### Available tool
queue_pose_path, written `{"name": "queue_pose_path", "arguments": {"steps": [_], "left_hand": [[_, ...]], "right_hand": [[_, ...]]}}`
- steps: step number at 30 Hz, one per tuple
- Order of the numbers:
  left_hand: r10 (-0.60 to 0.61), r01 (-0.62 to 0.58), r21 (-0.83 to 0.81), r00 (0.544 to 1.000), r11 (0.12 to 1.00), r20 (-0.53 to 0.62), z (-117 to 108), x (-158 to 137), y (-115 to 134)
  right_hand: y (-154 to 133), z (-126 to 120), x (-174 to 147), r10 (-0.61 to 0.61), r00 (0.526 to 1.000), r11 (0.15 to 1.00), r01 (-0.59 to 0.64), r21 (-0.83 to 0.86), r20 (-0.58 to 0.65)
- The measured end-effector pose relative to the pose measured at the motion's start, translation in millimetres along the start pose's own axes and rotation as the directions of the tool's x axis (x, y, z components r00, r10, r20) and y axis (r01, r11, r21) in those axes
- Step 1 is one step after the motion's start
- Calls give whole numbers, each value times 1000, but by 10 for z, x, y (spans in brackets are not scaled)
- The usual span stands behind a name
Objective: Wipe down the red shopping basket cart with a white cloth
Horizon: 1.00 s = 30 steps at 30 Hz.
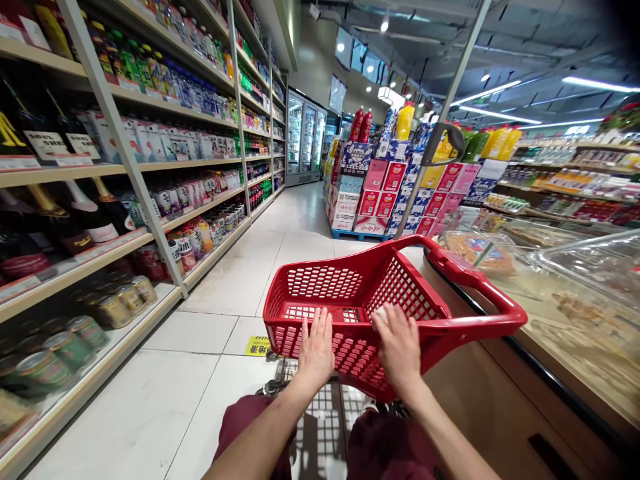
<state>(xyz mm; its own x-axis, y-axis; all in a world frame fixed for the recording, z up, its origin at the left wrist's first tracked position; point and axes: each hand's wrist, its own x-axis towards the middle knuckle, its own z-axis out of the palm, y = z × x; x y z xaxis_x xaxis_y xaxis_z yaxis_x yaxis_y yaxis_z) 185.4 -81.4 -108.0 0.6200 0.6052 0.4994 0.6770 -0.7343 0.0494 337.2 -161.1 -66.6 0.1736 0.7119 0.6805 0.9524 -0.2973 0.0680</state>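
Note:
A red plastic shopping cart basket (325, 283) with perforated walls stands right in front of me, its handle (500, 300) toward the right. My left hand (316, 343) lies against the near wall, fingers straight and reaching just above the rim. Farther right, my right hand (400, 343) rests on the same wall near the rim, its fingers stretched out and slightly apart. A pale spot shows at its fingertips, too small to make out. Only bare grid floor shows inside the basket.
Drink shelves (185, 163) line the left side. Ahead stand stacked boxes (383, 193) on a blue pallet (357, 235) and glass-door fridges (305, 133). At the right, a counter (565, 347) carries clear covers and packaged food (480, 252). A yellow sign (257, 346) is on the tiled floor.

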Motion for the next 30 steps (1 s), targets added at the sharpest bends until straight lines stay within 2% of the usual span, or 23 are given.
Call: {"name": "queue_pose_path", "arguments": {"steps": [4, 9, 11, 13, 15, 20, 25, 27, 30], "left_hand": [[-10, 10, 36, 1000, 999, -7, -12, -31, -81], [-68, 68, 47, 998, 997, -4, -33, -77, -208], [-58, 58, 37, 998, 998, 1, -37, -90, -239], [-48, 48, 31, 999, 998, 2, -42, -106, -284], [-74, 74, 28, 997, 997, -8, -49, -135, -358], [-199, 200, 20, 979, 980, -53, -52, -236, -537], [-199, 200, 20, 979, 980, -40, -51, -288, -616], [-246, 247, 23, 969, 969, -35, -58, -314, -683], [-352, 353, 17, 935, 935, -40, -63, -369, -796]], "right_hand": [[-154, 40, 11, -148, 988, 988, 145, 61, 44], [-183, 73, -5, -40, 999, 999, 39, 30, 27], [-292, 126, 2, -80, 997, 995, 79, 54, 9], [-401, 167, 14, -171, 985, 981, 169, 94, 8], [-421, 173, 16, -205, 978, 973, 201, 113, 24], [-389, 175, -21, -83, 996, 993, 80, 91, 32], [-800, 253, 15, -212, 977, 965, 206, 165, 22], [-787, 230, 20, -224, 974, 963, 213, 166, 46], [-655, 196, 1, -132, 989, 983, 121, 140, 68]]}}
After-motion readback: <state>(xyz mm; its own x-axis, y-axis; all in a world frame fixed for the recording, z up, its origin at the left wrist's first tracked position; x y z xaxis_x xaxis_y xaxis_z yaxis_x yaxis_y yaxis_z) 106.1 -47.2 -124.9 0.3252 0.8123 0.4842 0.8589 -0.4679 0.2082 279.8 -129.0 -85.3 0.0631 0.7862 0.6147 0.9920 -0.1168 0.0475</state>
